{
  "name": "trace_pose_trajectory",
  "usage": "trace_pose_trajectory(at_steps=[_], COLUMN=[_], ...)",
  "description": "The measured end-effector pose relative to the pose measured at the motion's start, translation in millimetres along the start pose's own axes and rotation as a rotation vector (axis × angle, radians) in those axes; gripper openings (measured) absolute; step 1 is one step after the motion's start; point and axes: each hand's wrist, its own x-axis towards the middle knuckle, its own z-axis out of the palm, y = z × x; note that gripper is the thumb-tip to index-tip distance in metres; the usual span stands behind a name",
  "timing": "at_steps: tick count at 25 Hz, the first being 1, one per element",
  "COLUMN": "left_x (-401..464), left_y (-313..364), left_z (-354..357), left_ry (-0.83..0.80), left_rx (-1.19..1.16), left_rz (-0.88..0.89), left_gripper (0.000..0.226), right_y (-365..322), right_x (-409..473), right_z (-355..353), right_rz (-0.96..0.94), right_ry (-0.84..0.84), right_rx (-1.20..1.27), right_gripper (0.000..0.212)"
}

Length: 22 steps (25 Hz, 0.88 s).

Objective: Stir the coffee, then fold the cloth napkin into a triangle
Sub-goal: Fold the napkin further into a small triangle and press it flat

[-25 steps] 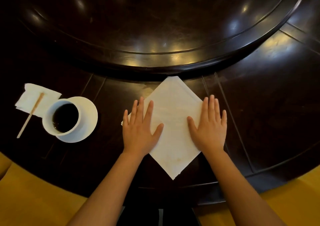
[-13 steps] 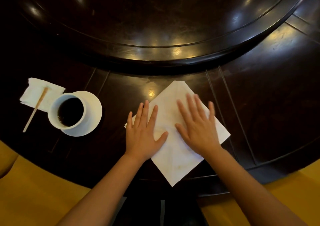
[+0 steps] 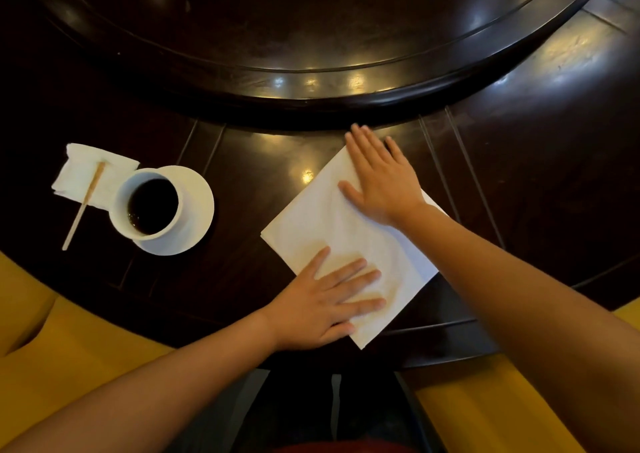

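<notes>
Dark table (image 3: 242,279) bears the napkin (image 3: 332,230), both hands flat, fingers spread: left hand (image 3: 322,303) near, right hand (image 3: 381,178) far.

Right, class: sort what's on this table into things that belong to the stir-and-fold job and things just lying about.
Belongs to the job:
- cloth napkin, flat under both hands
- left hand
- right hand
- coffee cup on its saucer
- wooden stirrer

Just lying about:
- small paper napkin under the stirrer
- raised round centre of the table

Cup (image 3: 152,206) on saucer (image 3: 197,210), left of napkin (image 3: 332,230).
</notes>
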Motion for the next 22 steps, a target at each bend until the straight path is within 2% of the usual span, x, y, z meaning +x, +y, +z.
trace_pose_trajectory(at_steps=[3,7,8,10,12,13,15,17,22], left_x=[-12.7,-33.2,-38.1,-43.2,-43.5,-42.5,-38.0,-30.6,-11.1], left_y=[11.6,23.9,25.2,23.4,15.3,10.1,0.5,-5.1,-9.9], left_z=[2.8,6.5,5.3,2.0,-2.0,-4.3,-8.5,-12.8,-24.3], left_ry=[-0.03,-0.025,-0.004,0.106,0.19,0.191,0.148,0.128,0.167], left_rx=[0.017,-0.006,-0.048,-0.164,-0.244,-0.252,-0.227,-0.208,-0.162], left_rz=[0.126,0.27,0.256,0.077,-0.157,-0.218,-0.218,-0.182,-0.163], left_gripper=[0.055,0.059,0.06,0.064,0.066,0.065,0.061,0.058,0.047], right_y=[-6.3,-11.2,-10.3,-8.1,-6.4,-6.1,-4.9,-4.4,-2.6], right_x=[7.1,0.8,-8.9,-45.4,-98.7,-125.5,-164.7,-179.4,-169.6], right_z=[1.8,-5.2,-9.7,-19.1,-23.7,-23.5,-19.3,-14.3,-16.5], right_rz=[0.225,0.334,0.311,0.159,-0.076,-0.177,-0.323,-0.374,-0.428], right_ry=[0.027,0.084,0.122,0.207,0.185,0.132,0.013,-0.064,-0.074], right_rx=[0.041,0.134,0.176,0.293,0.318,0.274,0.14,0.069,0.066], right_gripper=[0.074,0.071,0.069,0.065,0.06,0.057,0.053,0.052,0.044])
